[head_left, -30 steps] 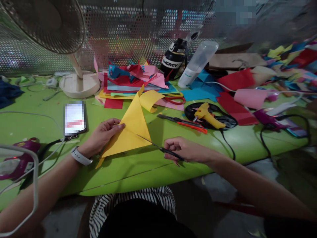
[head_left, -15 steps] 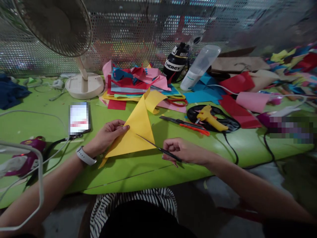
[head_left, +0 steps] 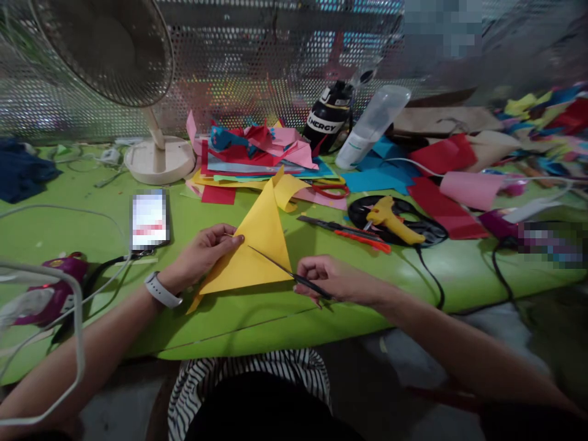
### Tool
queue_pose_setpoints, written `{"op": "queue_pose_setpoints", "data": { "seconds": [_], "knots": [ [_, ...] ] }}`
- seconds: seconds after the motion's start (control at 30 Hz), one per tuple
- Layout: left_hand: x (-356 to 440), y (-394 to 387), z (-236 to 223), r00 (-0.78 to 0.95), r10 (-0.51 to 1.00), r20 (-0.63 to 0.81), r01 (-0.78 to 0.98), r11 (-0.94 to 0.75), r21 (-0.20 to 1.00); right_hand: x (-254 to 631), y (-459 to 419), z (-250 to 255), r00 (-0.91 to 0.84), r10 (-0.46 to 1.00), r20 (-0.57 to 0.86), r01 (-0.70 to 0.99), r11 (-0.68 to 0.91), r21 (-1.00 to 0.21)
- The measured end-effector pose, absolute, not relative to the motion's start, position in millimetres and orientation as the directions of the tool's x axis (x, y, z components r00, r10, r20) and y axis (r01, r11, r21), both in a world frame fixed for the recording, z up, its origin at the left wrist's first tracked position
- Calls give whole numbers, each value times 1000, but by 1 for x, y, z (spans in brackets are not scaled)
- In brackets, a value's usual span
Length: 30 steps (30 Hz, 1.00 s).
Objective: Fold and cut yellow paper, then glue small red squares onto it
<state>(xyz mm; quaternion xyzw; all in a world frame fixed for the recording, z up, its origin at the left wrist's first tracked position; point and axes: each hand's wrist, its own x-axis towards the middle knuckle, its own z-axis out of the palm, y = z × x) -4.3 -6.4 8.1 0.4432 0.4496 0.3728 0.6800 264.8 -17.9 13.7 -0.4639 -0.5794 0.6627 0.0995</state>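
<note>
Yellow paper: it is sitting at the clock's middle [head_left: 264,233], over the green tabletop [head_left: 257,331]; I cannot tell whether it is touching down.
Left hand: at 9 o'clock, it is pinching the paper's left edge [head_left: 214,248], thumb on top.
Right hand: at 4 o'clock, it is gripping the scissors [head_left: 312,286] by the handles [head_left: 324,293].
Blades: one is showing, crossing the paper; whether they are opening wide or closing, I cannot tell.
Thumb trouble: the sharp tip is pointing toward 10 o'clock, near the left thumb, so a slip could be nipping it.
Crooked trouble: only the left side is getting a hold, so the loose right side could be bending and making a wobbly cut.
Yellow strip: it is curling near the top point, at 1 o'clock [head_left: 290,191], and could be catching if the paper is swinging.
Cord trouble: the glue gun [head_left: 397,223] is resting toward 3 o'clock; its cord [head_left: 432,275] is hanging near the right arm, so a bump could be tugging it.
</note>
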Motion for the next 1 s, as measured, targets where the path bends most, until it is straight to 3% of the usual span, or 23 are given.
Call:
{"op": "queue_pose_setpoints", "data": {
  "seconds": [0.33,0.47,0.6,0.77,1.0],
  "knots": [
    [-9,-4,7,341,913,-224,-98,272,957,266,-19,16,-511,723,-464,454,-231,-861],
    [-22,1,22,275,961,30,84,-55,995,284,-16,25,-503,815,-288,600,89,-795],
    [-36,0,42,196,962,189,117,-214,970,305,-10,42,-479,875,-66,658,308,-688],
    [-45,-5,49,92,940,329,140,-339,930,314,-8,50,-438,899,-20,616,283,-735],
    [-40,3,31,85,968,237,-69,-231,970,314,-7,46,-438,878,-191,499,61,-865]
  ]
}}
